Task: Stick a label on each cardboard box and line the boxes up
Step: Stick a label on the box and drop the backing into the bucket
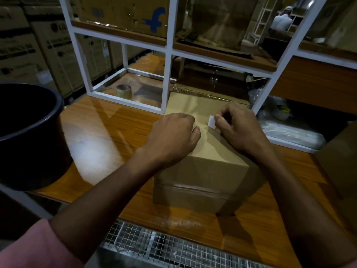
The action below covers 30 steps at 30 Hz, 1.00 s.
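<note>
Label pinched by right hand; curled left hand rests on box.

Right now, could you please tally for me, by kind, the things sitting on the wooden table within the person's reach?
Cardboard box: 1
White label: 1
Tape roll: 1
Black bucket: 1
Total: 4

I see my right hand pinching a white label over the cardboard box. My left hand rests curled on its top. The box sits on the worktop.
</note>
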{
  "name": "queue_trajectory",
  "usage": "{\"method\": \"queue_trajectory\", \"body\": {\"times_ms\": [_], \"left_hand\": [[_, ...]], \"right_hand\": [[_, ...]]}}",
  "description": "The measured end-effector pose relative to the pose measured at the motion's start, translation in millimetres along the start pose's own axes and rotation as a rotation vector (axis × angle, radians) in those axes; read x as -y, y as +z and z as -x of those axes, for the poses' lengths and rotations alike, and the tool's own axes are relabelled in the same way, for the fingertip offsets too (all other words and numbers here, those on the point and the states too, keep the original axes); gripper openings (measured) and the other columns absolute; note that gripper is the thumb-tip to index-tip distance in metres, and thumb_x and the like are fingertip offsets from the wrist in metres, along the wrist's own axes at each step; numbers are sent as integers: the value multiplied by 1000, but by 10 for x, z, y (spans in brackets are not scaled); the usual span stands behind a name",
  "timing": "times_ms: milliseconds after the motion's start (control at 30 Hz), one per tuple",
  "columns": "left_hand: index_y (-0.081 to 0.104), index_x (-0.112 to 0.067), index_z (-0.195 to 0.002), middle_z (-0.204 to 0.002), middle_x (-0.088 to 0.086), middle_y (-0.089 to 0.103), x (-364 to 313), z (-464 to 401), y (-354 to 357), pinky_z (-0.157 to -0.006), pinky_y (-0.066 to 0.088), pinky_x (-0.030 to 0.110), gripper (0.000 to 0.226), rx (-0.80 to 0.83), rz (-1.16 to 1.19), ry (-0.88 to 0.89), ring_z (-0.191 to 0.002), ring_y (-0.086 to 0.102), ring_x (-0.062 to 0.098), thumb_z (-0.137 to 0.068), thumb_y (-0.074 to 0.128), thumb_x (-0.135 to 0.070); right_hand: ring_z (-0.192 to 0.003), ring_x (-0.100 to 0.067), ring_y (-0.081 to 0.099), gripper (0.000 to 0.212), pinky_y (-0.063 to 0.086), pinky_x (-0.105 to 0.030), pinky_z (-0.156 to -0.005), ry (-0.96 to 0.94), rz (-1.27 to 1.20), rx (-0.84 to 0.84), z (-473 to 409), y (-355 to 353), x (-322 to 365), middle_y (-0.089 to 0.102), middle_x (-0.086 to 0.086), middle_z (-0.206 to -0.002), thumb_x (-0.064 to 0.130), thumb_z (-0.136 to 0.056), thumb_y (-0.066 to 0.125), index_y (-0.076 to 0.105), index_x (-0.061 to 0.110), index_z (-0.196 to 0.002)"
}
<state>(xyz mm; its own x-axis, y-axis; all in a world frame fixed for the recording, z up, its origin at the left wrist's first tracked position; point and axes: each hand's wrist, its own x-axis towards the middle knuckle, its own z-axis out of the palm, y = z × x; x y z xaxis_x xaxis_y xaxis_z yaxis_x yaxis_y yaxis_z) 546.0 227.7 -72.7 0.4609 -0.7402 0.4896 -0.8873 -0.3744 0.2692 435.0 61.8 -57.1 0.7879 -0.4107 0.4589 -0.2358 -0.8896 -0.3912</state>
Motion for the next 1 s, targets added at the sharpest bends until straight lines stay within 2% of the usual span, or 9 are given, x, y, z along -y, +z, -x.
{"method": "queue_trajectory", "body": {"times_ms": [133, 267, 367, 467, 600, 667, 767, 867, 1000], "left_hand": [[50, -26, -88, -85, -8, 49, -5, 9, -27, -53, 17, 19, 23, -10, 2, 2, -60, 31, 1, -103, 41, -41], [53, -25, -91, -86, -7, 49, -5, 8, -34, -53, 18, 19, 24, 3, 14, -5, -60, 32, 3, -103, 40, -41], [48, -26, -87, -85, -7, 49, -7, 10, -34, -53, 19, 20, 22, -13, 29, -2, -61, 34, 5, -102, 41, -40], [50, -25, -85, -81, -7, 49, -1, 19, -22, -53, 19, 19, 23, -40, 30, -3, -60, 35, 5, -102, 42, -39], [66, -19, -88, -75, -7, 56, 20, 32, 4, -54, 33, 24, 33, -106, 10, -10, -62, 45, 8, -102, 43, -38], [70, -16, -86, -72, -3, 61, 22, 41, -16, -54, 39, 27, 35, -173, 14, -31, -59, 50, 11, -102, 45, -36], [70, -14, -81, -67, -3, 60, 66, 64, -112, -51, 30, 24, 32, -308, 29, -91, -55, 48, 11, -99, 51, -31], [69, -14, -81, -68, -1, 63, 253, 156, -216, -52, 36, 26, 29, -365, 5, -161, -56, 51, 13, -98, 52, -30], [66, -15, -79, -70, 2, 63, 741, 364, -379, -58, 50, 35, 27, -353, -48, -242, -61, 55, 17, -98, 52, -28]], "right_hand": [[-79, -9, 54, 16, 49, -31, -68, -6, -37, -67, -11, -27, 22, 54, 10, -89, 32, -99, 53, 60, 18, -94], [-81, -12, 57, 18, 55, -41, -70, -23, -78, -84, -21, -40, 61, 55, 9, -91, 35, -99, 51, 59, 19, -96], [-82, -14, 61, 14, 56, -38, -70, -14, -116, -76, -28, -25, 98, 59, 3, -93, 31, -101, 53, 60, 20, -97], [-80, -16, 67, 11, 57, -26, -65, 92, -349, -48, -40, -34, 163, 65, -2, -95, 27, -102, 55, 62, 19, -99], [-76, -15, 62, 13, 61, -33, -74, 184, -605, -33, -116, -92, 242, 63, -5, -89, 18, -102, 55, 65, 16, -94], [-76, -15, 60, 14, 60, -33, -74, 168, -627, -22, -169, -122, 305, 62, -7, -87, 17, -101, 55, 65, 18, -92], [-76, -12, 61, 12, 59, -31, -73, 83, -608, 5, -288, -139, 498, 63, -3, -89, 17, -101, 56, 65, 18, -93], [-76, -6, 63, 12, 60, -30, -71, -10, -557, 33, -481, -96, 805, 64, 2, -92, 18, -100, 57, 66, 19, -93], [-80, -18, 67, 13, 60, -48, -74, -125, -497, 75, -735, 190, 1323, 68, -3, -91, 23, -100, 58, 67, 15, -96]]}}
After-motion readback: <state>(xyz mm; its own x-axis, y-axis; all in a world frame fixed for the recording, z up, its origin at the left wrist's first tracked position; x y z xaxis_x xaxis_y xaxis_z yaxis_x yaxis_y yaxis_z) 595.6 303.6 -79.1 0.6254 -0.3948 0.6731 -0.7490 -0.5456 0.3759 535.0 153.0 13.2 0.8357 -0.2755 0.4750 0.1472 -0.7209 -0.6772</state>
